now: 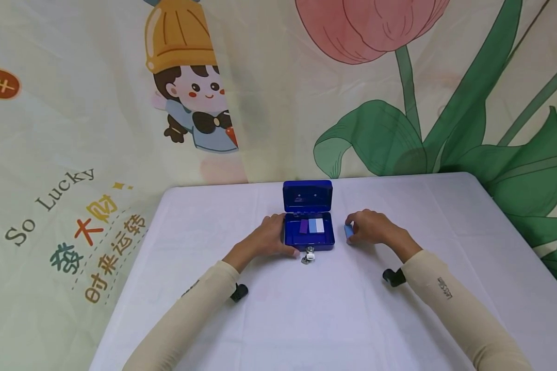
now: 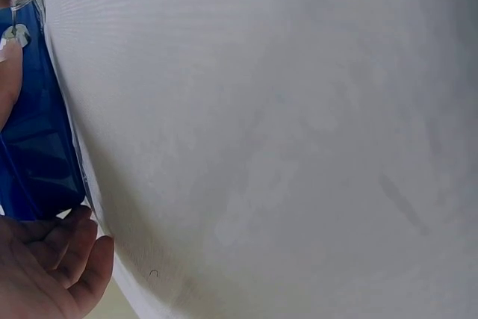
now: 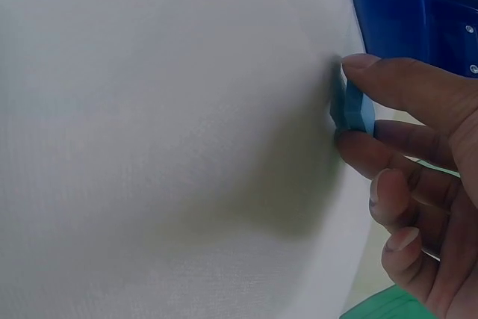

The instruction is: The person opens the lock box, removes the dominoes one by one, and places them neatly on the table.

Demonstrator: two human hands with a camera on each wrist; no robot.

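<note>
A dark blue metal cash box (image 1: 308,246) stands on the table with its lid (image 1: 308,196) raised at the back. Inside lie a purple block (image 1: 304,226), a light blue block (image 1: 312,225) and a white block (image 1: 320,225). My left hand (image 1: 270,237) holds the box at its left side, the thumb along the front by a small metal padlock (image 1: 310,253) with keys. To the right of the box, my right hand (image 1: 372,226) pinches a blue block (image 3: 358,112) between thumb and fingers, close over the tabletop.
A white cloth covers the table (image 1: 306,319). Behind it hangs a printed backdrop (image 1: 269,103) with a cartoon figure and a large tulip. Black wrist camera mounts (image 1: 393,277) stick out beneath both sleeves.
</note>
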